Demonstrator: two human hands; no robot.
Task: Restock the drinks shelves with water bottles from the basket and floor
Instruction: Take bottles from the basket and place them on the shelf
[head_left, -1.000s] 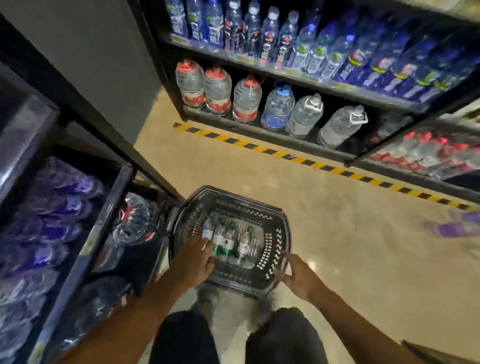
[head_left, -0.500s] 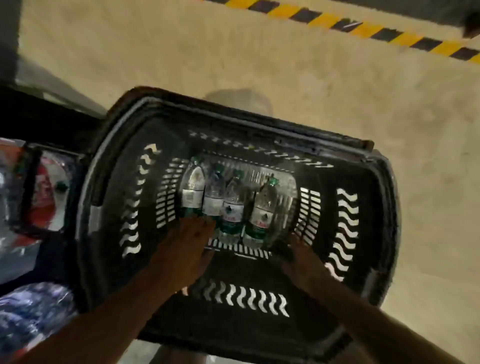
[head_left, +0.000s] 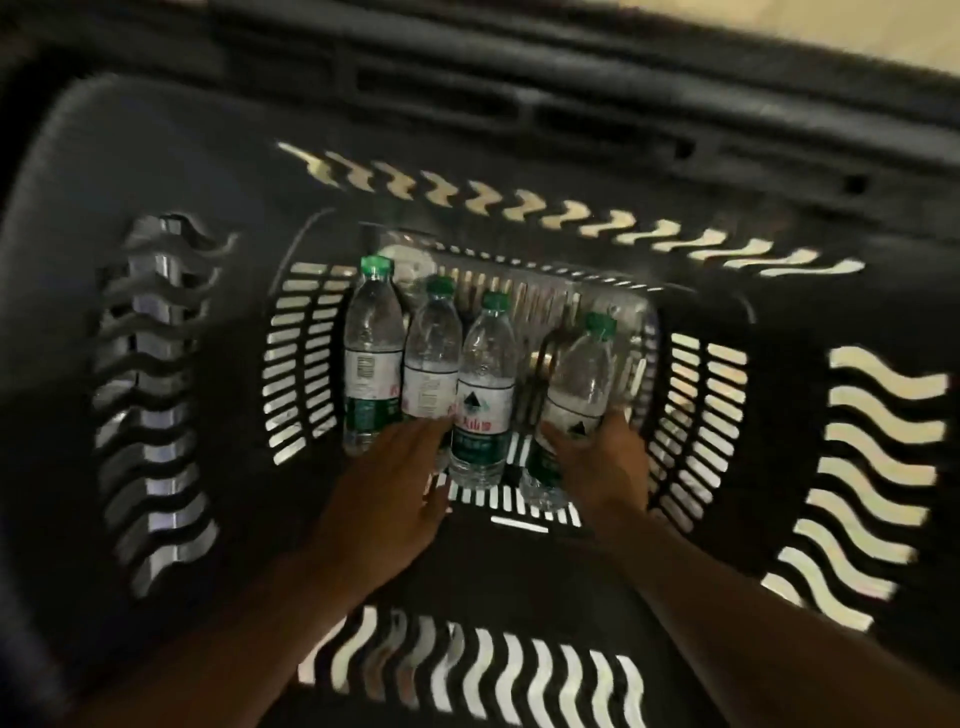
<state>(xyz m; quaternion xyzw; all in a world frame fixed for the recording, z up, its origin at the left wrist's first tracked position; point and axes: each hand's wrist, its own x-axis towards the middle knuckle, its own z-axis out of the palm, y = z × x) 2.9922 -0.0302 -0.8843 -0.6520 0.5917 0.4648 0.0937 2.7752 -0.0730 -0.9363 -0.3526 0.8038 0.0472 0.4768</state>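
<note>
Head view: I am looking straight down into the basket (head_left: 171, 171), which fills nearly the whole frame; the picture is a little motion-blurred.
Basket walls: dark plastic, rising steeply on all four sides, cut with wavy slots on each side and straight slots lower down by the base.
Rim: a thick dark edge runs across the top of the frame, with a sliver of pale floor (head_left: 883, 31) showing beyond it at the top right corner.
Open room: the slotted basket floor is bare to the right of the bottles and in a gap between the third and fourth bottle; the near wall stands close behind both wrists.
Water bottles: four clear bottles with green caps lie in a row on the basket floor, caps pointing away from me. First bottle (head_left: 371, 358), second bottle (head_left: 431, 364) and third bottle (head_left: 485, 389) lie side by side and touching; fourth bottle (head_left: 579, 395) lies apart to the right, tilted, cap leaning right.
Behind the bottles: something clear and crumpled sits against the far wall; I cannot tell what it is.
Left hand (head_left: 395, 488): reaching in palm down, fingers straight, fingertips at the lower end of the second bottle, gripping nothing.
Right hand (head_left: 602, 467): fingers curled round the lower half of the fourth bottle, holding it.
</note>
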